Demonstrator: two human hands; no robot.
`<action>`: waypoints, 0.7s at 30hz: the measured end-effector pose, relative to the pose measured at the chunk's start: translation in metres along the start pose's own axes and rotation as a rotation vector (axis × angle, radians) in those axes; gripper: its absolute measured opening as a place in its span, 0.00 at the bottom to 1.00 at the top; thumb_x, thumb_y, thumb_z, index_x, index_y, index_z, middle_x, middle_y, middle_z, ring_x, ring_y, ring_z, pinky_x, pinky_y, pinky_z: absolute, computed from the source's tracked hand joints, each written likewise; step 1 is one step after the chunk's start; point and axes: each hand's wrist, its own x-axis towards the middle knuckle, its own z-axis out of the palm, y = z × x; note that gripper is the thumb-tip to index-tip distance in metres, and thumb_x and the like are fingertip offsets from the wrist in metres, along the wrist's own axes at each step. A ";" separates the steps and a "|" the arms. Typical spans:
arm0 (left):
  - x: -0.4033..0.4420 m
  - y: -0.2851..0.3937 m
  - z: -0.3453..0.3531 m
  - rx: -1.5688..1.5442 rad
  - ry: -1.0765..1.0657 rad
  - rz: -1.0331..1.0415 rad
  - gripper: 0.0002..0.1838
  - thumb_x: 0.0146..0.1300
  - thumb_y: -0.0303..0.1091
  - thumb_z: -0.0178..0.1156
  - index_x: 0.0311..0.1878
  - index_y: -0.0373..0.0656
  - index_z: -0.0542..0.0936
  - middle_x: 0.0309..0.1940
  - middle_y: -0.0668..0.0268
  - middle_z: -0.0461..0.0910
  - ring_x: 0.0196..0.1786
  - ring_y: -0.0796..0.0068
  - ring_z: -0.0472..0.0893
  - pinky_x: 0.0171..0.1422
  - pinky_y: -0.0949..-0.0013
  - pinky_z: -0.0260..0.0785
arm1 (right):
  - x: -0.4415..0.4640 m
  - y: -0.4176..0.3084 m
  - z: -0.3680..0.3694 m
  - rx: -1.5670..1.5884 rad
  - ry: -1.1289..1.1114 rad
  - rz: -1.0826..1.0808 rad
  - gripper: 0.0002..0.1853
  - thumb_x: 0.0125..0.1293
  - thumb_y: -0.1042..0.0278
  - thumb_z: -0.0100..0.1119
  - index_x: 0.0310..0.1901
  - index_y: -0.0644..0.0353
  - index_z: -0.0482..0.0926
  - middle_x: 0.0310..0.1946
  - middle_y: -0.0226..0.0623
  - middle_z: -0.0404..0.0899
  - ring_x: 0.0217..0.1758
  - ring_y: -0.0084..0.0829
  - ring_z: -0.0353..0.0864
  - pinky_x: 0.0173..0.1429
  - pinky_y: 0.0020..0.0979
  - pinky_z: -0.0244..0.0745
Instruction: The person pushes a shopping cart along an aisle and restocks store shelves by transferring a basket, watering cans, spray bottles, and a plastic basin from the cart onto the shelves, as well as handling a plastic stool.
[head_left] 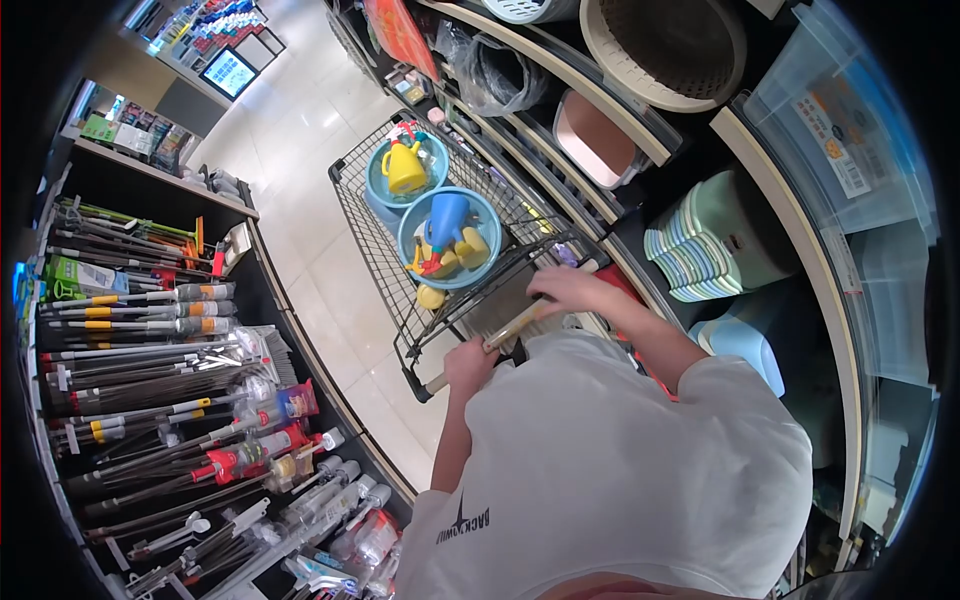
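Note:
My left hand (467, 366) is wrapped round the left part of the handle (515, 327) of a wire shopping cart (372, 262). Farther right, my right hand (573, 290) curls its fingers over the same handle. Two blue basins (404, 232) sit in the cart. The nearer one contains a blue spray bottle (448, 216) with a red-and-yellow nozzle and some yellow items (468, 248). A yellow spray bottle (404, 168) lies in the farther basin. Another yellow item (430, 297) is beside the nearer basin.
Mops, brushes and long-handled tools (150, 350) hang on the left rack. Right-hand shelves hold stacked striped bins (690, 245), a beige basket (665, 50), a pink basin (595, 140) and clear storage boxes (830, 120). A tiled aisle (300, 190) runs ahead towards a display screen (229, 72).

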 end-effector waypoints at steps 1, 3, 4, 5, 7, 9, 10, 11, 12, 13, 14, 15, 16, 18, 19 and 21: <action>-0.001 -0.001 -0.001 -0.003 -0.019 -0.005 0.16 0.65 0.49 0.68 0.41 0.45 0.86 0.33 0.54 0.88 0.41 0.47 0.88 0.47 0.47 0.79 | 0.000 -0.001 0.011 0.042 -0.243 0.098 0.24 0.63 0.49 0.75 0.54 0.53 0.84 0.51 0.38 0.85 0.59 0.45 0.84 0.61 0.45 0.79; -0.002 -0.006 0.000 -0.013 -0.020 0.020 0.16 0.65 0.49 0.68 0.41 0.45 0.86 0.33 0.53 0.88 0.41 0.47 0.88 0.47 0.46 0.79 | 0.001 0.002 0.031 -0.132 -0.304 0.099 0.25 0.61 0.49 0.76 0.55 0.53 0.84 0.51 0.37 0.85 0.58 0.45 0.85 0.59 0.45 0.80; -0.003 -0.008 0.001 -0.023 -0.024 0.042 0.15 0.65 0.48 0.68 0.41 0.45 0.85 0.33 0.53 0.88 0.42 0.47 0.88 0.48 0.46 0.79 | 0.002 0.004 0.041 -0.305 -0.368 0.099 0.27 0.59 0.49 0.77 0.56 0.52 0.84 0.50 0.37 0.86 0.57 0.44 0.86 0.57 0.45 0.81; -0.004 -0.012 0.002 -0.023 -0.024 0.044 0.15 0.65 0.48 0.68 0.41 0.45 0.85 0.33 0.53 0.88 0.42 0.47 0.88 0.48 0.46 0.79 | 0.004 0.008 0.051 -0.305 -0.367 0.100 0.27 0.59 0.49 0.77 0.56 0.52 0.84 0.50 0.37 0.86 0.57 0.44 0.86 0.57 0.45 0.81; -0.005 -0.020 0.002 -0.086 0.002 0.114 0.15 0.65 0.47 0.68 0.42 0.45 0.85 0.33 0.51 0.87 0.42 0.46 0.87 0.49 0.45 0.79 | 0.011 0.014 0.067 -0.327 -0.337 0.249 0.22 0.59 0.54 0.76 0.54 0.51 0.87 0.47 0.37 0.89 0.54 0.44 0.89 0.53 0.46 0.84; -0.005 -0.024 0.004 -0.094 0.011 0.125 0.15 0.65 0.48 0.68 0.41 0.44 0.85 0.33 0.51 0.87 0.41 0.45 0.87 0.49 0.45 0.79 | 0.017 0.013 0.073 -0.379 -0.369 0.272 0.19 0.58 0.55 0.75 0.50 0.52 0.89 0.44 0.38 0.90 0.51 0.45 0.90 0.51 0.46 0.84; -0.005 -0.024 0.005 -0.104 0.018 0.131 0.15 0.65 0.48 0.68 0.40 0.44 0.84 0.33 0.51 0.87 0.41 0.45 0.87 0.48 0.45 0.79 | 0.019 0.012 0.074 -0.429 -0.405 0.292 0.16 0.58 0.57 0.74 0.46 0.52 0.91 0.41 0.39 0.91 0.48 0.45 0.92 0.49 0.46 0.85; -0.006 -0.025 0.007 -0.102 0.017 0.136 0.15 0.65 0.48 0.68 0.40 0.44 0.84 0.33 0.51 0.87 0.41 0.45 0.87 0.48 0.45 0.79 | 0.019 0.011 0.074 -0.429 -0.402 0.297 0.16 0.58 0.57 0.74 0.46 0.52 0.91 0.41 0.39 0.91 0.48 0.45 0.92 0.49 0.46 0.85; -0.007 -0.025 0.008 -0.074 0.029 0.131 0.15 0.65 0.48 0.68 0.40 0.44 0.84 0.32 0.52 0.87 0.40 0.45 0.87 0.47 0.45 0.79 | 0.019 0.005 0.069 -0.427 -0.420 0.334 0.13 0.57 0.57 0.73 0.42 0.52 0.92 0.39 0.40 0.91 0.46 0.45 0.92 0.49 0.46 0.85; -0.008 -0.027 0.010 -0.047 0.039 0.125 0.15 0.66 0.48 0.68 0.40 0.44 0.83 0.32 0.53 0.87 0.40 0.46 0.87 0.46 0.45 0.79 | 0.019 -0.001 0.066 -0.424 -0.441 0.373 0.11 0.56 0.58 0.72 0.37 0.52 0.92 0.38 0.41 0.92 0.45 0.46 0.92 0.48 0.46 0.85; -0.010 -0.032 0.010 -0.050 0.036 0.130 0.15 0.66 0.48 0.68 0.40 0.44 0.83 0.32 0.53 0.87 0.40 0.46 0.87 0.46 0.45 0.79 | 0.019 -0.004 0.069 -0.425 -0.444 0.379 0.11 0.56 0.58 0.72 0.37 0.52 0.92 0.38 0.41 0.92 0.45 0.46 0.92 0.48 0.46 0.85; -0.011 -0.035 0.010 -0.037 0.034 0.147 0.15 0.66 0.48 0.68 0.40 0.45 0.83 0.32 0.54 0.87 0.39 0.46 0.87 0.45 0.45 0.79 | 0.017 -0.006 0.070 -0.429 -0.407 0.349 0.11 0.55 0.58 0.72 0.36 0.52 0.92 0.36 0.41 0.91 0.43 0.47 0.92 0.47 0.46 0.85; -0.013 -0.038 0.011 -0.024 0.033 0.164 0.15 0.66 0.48 0.67 0.40 0.45 0.83 0.31 0.54 0.87 0.39 0.47 0.88 0.45 0.45 0.79 | 0.016 -0.008 0.072 -0.433 -0.372 0.320 0.10 0.54 0.58 0.71 0.34 0.52 0.92 0.34 0.42 0.91 0.42 0.47 0.92 0.46 0.47 0.85; -0.016 -0.044 0.010 -0.005 0.018 0.160 0.15 0.66 0.48 0.67 0.41 0.45 0.82 0.31 0.55 0.87 0.39 0.47 0.88 0.44 0.45 0.80 | 0.014 -0.018 0.075 -0.430 -0.351 0.327 0.10 0.53 0.58 0.70 0.34 0.52 0.92 0.33 0.42 0.91 0.41 0.47 0.92 0.46 0.47 0.85; -0.019 -0.046 0.009 0.016 0.009 0.152 0.15 0.66 0.48 0.67 0.41 0.46 0.82 0.31 0.55 0.87 0.39 0.48 0.88 0.44 0.46 0.80 | 0.013 -0.025 0.075 -0.429 -0.327 0.330 0.10 0.52 0.58 0.70 0.33 0.51 0.92 0.33 0.42 0.91 0.40 0.48 0.92 0.46 0.48 0.85; -0.024 -0.050 0.007 0.014 -0.007 0.147 0.15 0.66 0.49 0.68 0.41 0.46 0.82 0.31 0.55 0.87 0.39 0.48 0.88 0.44 0.46 0.80 | 0.011 -0.033 0.079 -0.418 -0.315 0.337 0.10 0.52 0.58 0.70 0.33 0.52 0.92 0.33 0.42 0.91 0.40 0.48 0.92 0.46 0.48 0.85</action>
